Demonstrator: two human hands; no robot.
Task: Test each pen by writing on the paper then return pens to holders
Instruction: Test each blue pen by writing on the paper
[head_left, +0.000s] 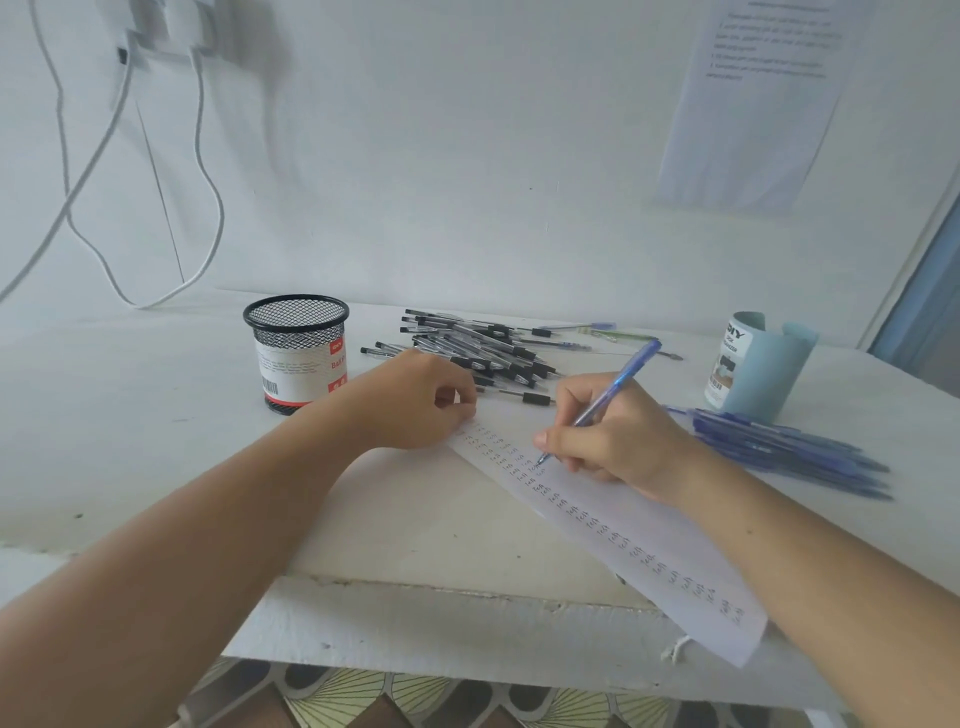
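A long strip of white paper (628, 530) lies slanted on the white table, covered with rows of small written marks. My right hand (618, 441) grips a blue pen (618, 387) with its tip touching the paper. My left hand (415, 400) rests on the far end of the strip, fingers curled, pressing it down. A pile of black pens (478, 348) lies behind my hands. Several blue pens (789, 452) lie at the right. A black mesh holder (296, 353) stands at the left and a light blue holder (758, 364) at the right.
The white table's front edge (441, 623) is chipped, with patterned floor below. White cables (104, 208) hang down the wall at the left. A printed sheet (753, 104) is stuck on the wall at the right. A few loose pens (592, 330) lie near the wall.
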